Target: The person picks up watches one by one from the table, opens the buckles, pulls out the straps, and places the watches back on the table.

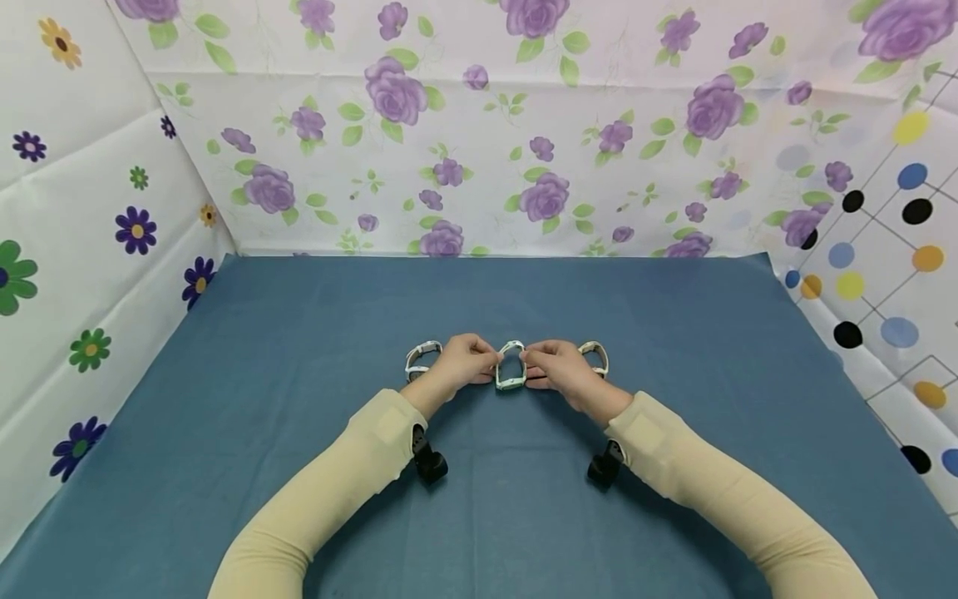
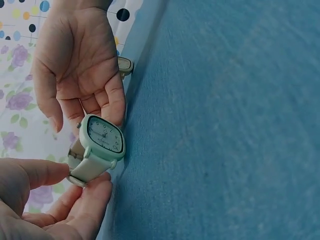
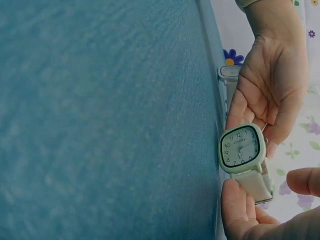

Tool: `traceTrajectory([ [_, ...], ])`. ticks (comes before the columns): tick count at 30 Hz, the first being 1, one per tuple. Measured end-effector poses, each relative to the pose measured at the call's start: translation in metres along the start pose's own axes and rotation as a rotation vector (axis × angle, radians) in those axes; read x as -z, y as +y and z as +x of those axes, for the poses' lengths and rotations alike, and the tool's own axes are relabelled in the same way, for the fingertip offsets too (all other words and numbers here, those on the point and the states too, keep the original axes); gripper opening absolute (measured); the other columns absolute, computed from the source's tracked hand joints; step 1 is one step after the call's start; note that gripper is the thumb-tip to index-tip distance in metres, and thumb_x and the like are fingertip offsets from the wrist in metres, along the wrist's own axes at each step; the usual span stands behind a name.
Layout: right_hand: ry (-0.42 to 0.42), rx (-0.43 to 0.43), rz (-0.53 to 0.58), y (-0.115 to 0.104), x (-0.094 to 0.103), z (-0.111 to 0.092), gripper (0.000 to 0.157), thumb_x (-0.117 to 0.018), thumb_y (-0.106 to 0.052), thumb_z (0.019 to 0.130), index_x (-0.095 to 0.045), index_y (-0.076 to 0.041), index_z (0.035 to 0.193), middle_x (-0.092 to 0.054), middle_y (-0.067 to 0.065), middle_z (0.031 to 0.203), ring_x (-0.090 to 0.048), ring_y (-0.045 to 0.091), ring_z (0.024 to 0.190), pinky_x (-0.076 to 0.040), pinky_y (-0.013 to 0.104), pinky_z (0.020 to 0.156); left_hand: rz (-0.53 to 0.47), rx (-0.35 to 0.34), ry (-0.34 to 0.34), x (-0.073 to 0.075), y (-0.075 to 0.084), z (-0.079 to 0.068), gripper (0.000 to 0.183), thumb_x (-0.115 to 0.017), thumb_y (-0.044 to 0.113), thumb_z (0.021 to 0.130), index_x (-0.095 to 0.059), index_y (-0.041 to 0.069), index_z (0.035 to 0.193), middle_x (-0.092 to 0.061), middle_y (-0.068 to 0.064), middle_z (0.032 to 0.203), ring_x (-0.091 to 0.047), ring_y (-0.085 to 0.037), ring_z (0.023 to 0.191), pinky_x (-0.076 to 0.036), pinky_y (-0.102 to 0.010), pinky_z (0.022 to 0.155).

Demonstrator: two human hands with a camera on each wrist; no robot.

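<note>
A light green wristwatch [image 1: 511, 383] with a rounded square dial stands on the cloth, its strap looped upward. My left hand [image 1: 466, 363] pinches the strap between thumb and fingers, clearest in the left wrist view, where the dial [image 2: 105, 134] faces the camera. On the other side, my right hand [image 1: 560, 367] has its fingers [image 3: 239, 202] against the strap while its thumb stands apart from it. Beyond the left hand is a white watch [image 3: 230, 72]; a beige watch [image 2: 125, 65] stands past the right hand. Both are partly hidden by the hands in the head view.
A blue cloth [image 1: 494, 516] covers the table. Behind it hangs a white sheet with purple roses [image 1: 545, 200]; patterned sheets also line the left and right sides. A small black camera [image 1: 430, 462] sits at the left wrist, another [image 1: 605, 466] at the right.
</note>
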State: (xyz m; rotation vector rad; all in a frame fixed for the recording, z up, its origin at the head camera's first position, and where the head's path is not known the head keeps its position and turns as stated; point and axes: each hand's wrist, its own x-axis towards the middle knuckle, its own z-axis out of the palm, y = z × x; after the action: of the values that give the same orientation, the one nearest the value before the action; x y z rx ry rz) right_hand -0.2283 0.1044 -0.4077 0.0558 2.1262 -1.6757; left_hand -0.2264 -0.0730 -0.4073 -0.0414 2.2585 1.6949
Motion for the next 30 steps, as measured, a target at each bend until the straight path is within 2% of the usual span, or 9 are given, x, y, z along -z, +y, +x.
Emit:
traceTrajectory([
  [6,-0.037,-0.006,0.053,0.002,0.001,0.0,0.043,-0.05,-0.018,0.099,-0.044,0.008,0.132,-0.051,0.025,0.123,-0.062,0.023,0.097,-0.053,0.037,0.093,-0.018,-0.013,-0.003,0.001,-0.004,0.001,0.014,-0.058,0.008,0.094,-0.062,-0.003,0.103,-0.065,-0.02,0.105,-0.066,-0.028,0.094,-0.058,-0.034,0.08],
  [10,-0.063,0.019,0.043,0.002,0.002,0.002,0.045,-0.051,-0.021,0.099,-0.044,0.008,0.133,-0.051,0.023,0.125,-0.061,0.023,0.101,-0.052,0.037,0.094,-0.029,-0.021,-0.027,0.003,-0.006,0.001,0.018,-0.061,0.009,0.093,-0.065,-0.003,0.105,-0.067,-0.019,0.102,-0.068,-0.023,0.088,-0.058,-0.033,0.079],
  [15,-0.115,0.035,0.052,0.003,0.005,0.005,0.042,-0.055,-0.023,0.098,-0.05,0.006,0.129,-0.058,0.012,0.106,-0.061,0.016,0.088,-0.055,0.034,0.087,-0.025,-0.044,-0.069,0.004,-0.006,0.0,0.02,-0.063,0.009,0.092,-0.067,-0.003,0.107,-0.067,-0.018,0.101,-0.068,-0.018,0.084,-0.058,-0.032,0.078],
  [20,-0.171,0.025,0.053,0.006,0.006,0.005,0.032,-0.058,-0.02,0.096,-0.059,0.005,0.117,-0.062,0.004,0.087,-0.062,0.013,0.077,-0.057,0.031,0.079,0.007,-0.074,-0.094,0.002,-0.007,-0.001,0.019,-0.063,0.01,0.092,-0.067,-0.002,0.106,-0.068,-0.016,0.099,-0.067,-0.018,0.086,-0.058,-0.032,0.079],
  [26,-0.179,0.003,0.088,0.009,0.006,0.004,0.03,-0.061,-0.02,0.095,-0.062,0.004,0.112,-0.064,0.003,0.081,-0.063,0.013,0.073,-0.057,0.033,0.079,0.016,-0.064,-0.129,0.001,-0.008,-0.002,0.02,-0.062,0.012,0.092,-0.067,-0.001,0.107,-0.068,-0.014,0.096,-0.065,-0.013,0.08,-0.058,-0.031,0.077],
  [30,-0.178,-0.001,0.101,0.01,0.006,0.005,0.029,-0.06,-0.02,0.095,-0.062,0.004,0.11,-0.064,0.002,0.08,-0.063,0.013,0.074,-0.057,0.033,0.079,-0.008,-0.044,-0.159,0.003,-0.009,-0.001,0.022,-0.063,0.013,0.092,-0.066,0.0,0.109,-0.068,-0.014,0.096,-0.066,-0.014,0.081,-0.058,-0.032,0.077],
])
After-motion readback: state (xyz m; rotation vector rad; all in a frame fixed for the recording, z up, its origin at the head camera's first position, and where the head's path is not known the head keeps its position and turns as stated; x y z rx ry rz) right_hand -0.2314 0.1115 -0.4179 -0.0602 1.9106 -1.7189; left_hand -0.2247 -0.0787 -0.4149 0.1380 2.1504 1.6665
